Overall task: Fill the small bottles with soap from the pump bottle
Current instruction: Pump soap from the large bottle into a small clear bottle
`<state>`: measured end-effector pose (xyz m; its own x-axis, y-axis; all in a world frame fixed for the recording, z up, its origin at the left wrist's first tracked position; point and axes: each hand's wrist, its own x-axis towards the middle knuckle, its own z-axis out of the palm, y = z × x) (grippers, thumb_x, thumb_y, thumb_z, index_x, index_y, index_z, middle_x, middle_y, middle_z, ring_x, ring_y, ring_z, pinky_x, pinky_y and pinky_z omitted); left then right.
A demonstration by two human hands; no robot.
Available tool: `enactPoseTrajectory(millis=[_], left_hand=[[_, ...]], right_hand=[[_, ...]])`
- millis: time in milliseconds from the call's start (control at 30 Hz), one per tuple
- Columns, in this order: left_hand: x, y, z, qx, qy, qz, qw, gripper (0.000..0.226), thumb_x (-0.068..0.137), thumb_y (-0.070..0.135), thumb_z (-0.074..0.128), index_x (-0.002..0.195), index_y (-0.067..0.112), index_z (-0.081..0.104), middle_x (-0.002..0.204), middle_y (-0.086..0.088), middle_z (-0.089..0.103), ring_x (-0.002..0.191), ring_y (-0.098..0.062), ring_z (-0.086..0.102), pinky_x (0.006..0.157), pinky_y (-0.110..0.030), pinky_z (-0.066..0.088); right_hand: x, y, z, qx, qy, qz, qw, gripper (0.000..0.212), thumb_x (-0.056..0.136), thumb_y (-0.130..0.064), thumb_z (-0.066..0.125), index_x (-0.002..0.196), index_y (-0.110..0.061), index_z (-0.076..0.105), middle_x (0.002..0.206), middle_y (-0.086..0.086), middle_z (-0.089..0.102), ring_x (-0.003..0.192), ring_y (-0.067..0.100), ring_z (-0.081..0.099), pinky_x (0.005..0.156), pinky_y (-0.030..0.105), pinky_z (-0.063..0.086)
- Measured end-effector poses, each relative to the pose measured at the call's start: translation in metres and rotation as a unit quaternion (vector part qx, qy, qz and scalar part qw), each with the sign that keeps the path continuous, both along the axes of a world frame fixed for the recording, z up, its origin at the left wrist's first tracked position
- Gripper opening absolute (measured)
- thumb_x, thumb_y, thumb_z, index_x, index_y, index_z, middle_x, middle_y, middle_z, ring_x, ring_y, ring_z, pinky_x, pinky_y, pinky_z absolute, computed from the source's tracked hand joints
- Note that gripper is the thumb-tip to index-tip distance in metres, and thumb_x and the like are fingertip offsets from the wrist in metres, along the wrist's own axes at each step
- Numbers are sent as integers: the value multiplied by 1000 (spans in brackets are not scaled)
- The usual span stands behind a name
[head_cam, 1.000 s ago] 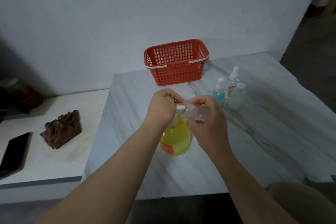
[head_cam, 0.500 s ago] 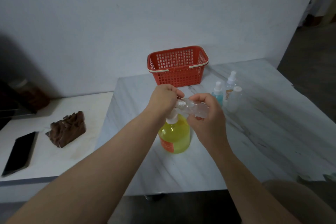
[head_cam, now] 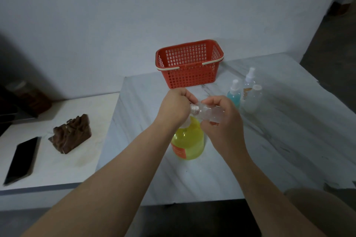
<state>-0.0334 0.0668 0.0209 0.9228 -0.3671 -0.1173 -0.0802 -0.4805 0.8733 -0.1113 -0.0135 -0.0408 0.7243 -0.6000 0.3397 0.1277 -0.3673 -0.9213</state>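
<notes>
A yellow soap pump bottle [head_cam: 189, 141] with an orange label stands on the marble table, its pump head hidden under my left hand [head_cam: 174, 107]. That hand is closed over the pump top. My right hand [head_cam: 221, 121] grips a small clear bottle [head_cam: 209, 113], held on its side with its threaded neck pointing left against the pump. Three more small bottles stand to the right: a blue spray bottle [head_cam: 234, 96], a clear spray bottle [head_cam: 249, 82] and a frosted capped bottle [head_cam: 253, 100].
A red plastic basket [head_cam: 189, 63] sits at the table's back by the wall. On the lower white surface at left lie a brown carved block [head_cam: 71, 133] and a black phone [head_cam: 22, 158]. The marble table [head_cam: 289, 140] ends near my arms.
Both hands stay together over the pump bottle with the small bottle. The view has shifted, so everything sits slightly lower and left in the frame.
</notes>
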Motion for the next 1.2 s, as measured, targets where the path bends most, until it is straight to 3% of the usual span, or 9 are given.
enactPoseTrajectory(millis=[167, 400, 500, 567, 700, 967, 1200], left_hand=[[2, 1, -7, -4, 3, 16, 1000, 36, 75, -8, 32, 72, 11, 63, 88, -15, 67, 75, -24, 57, 62, -29, 43], [-1, 0, -4, -7, 12, 27, 1000, 36, 77, -7, 32, 70, 12, 62, 82, -10, 65, 72, -22, 56, 63, -29, 44], [-1, -1, 2, -15, 30, 22, 999, 35, 78, -9, 34, 70, 11, 60, 73, -5, 60, 65, -15, 52, 57, -24, 42], [-1, -2, 5, -30, 41, 24, 998, 35, 79, -10, 33, 68, 11, 60, 70, -4, 59, 62, -13, 51, 55, -22, 42], [1, -4, 7, -48, 48, 26, 997, 36, 81, -9, 35, 67, 12, 60, 71, -4, 59, 66, -14, 53, 49, -18, 39], [1, -12, 6, -29, 41, 29, 998, 37, 78, -10, 34, 65, 14, 60, 67, -2, 60, 65, -13, 52, 54, -22, 40], [1, -5, 1, -11, 9, 3, 1000, 36, 76, -10, 34, 66, 12, 60, 73, -5, 61, 68, -17, 53, 58, -24, 40]], right_hand=[[0, 1, -1, 5, 9, 4, 1000, 41, 66, 5, 67, 87, -29, 57, 94, -5, 59, 85, 6, 57, 66, 17, 46], [-3, 2, 1, 8, 1, 10, 1000, 47, 63, 6, 63, 90, -32, 55, 94, -7, 57, 89, 9, 58, 64, 8, 41], [-5, 3, 7, 24, -30, 18, 999, 48, 62, 2, 60, 94, -33, 51, 91, -10, 54, 84, 2, 55, 61, 4, 38], [-6, 2, 10, 36, -37, 27, 998, 55, 63, 9, 60, 94, -35, 48, 90, -8, 53, 79, -2, 53, 59, 3, 38], [-7, 0, 11, 45, -40, 28, 998, 53, 61, 11, 57, 97, -27, 51, 90, -7, 54, 78, -6, 52, 59, 4, 39], [-4, -3, 8, 8, -43, 9, 999, 54, 58, 15, 54, 96, -24, 51, 93, -13, 54, 88, 1, 52, 69, 5, 38], [-5, 0, 6, 20, -46, 9, 999, 55, 59, 8, 55, 103, -24, 47, 100, -7, 52, 96, 7, 52, 72, 4, 39]])
